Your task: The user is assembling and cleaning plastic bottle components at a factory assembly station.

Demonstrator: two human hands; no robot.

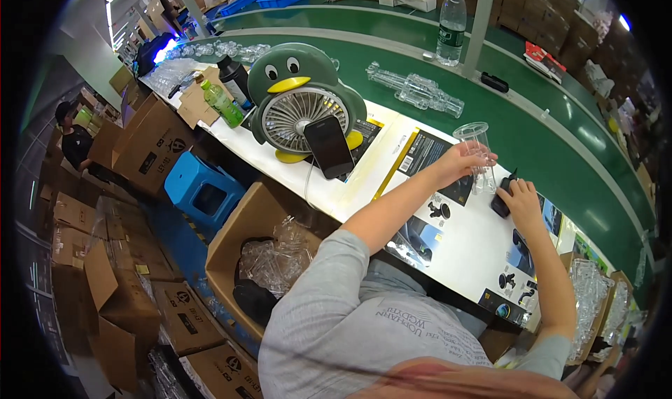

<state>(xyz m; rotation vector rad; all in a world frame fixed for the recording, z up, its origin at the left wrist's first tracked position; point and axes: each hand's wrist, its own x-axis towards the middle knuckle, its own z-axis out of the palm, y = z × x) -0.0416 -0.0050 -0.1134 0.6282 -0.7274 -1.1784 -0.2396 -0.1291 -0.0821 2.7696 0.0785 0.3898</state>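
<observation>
My left hand is closed around a clear plastic piece, tubular with a flared round end that points up. To its right, my right hand grips a small black object, low over the printed sheets on the worktable; its kind is partly hidden by my fingers. The lower end of the clear piece comes close to the black object, and I cannot tell if they touch. Beyond my hands, more clear plastic pieces lie in a row on the green conveyor surface.
A penguin-shaped fan stands on the worktable at left, a phone leaning against it. Behind are a green bottle and a dark bottle. A water bottle stands by a post. An open carton holds clear plastic parts.
</observation>
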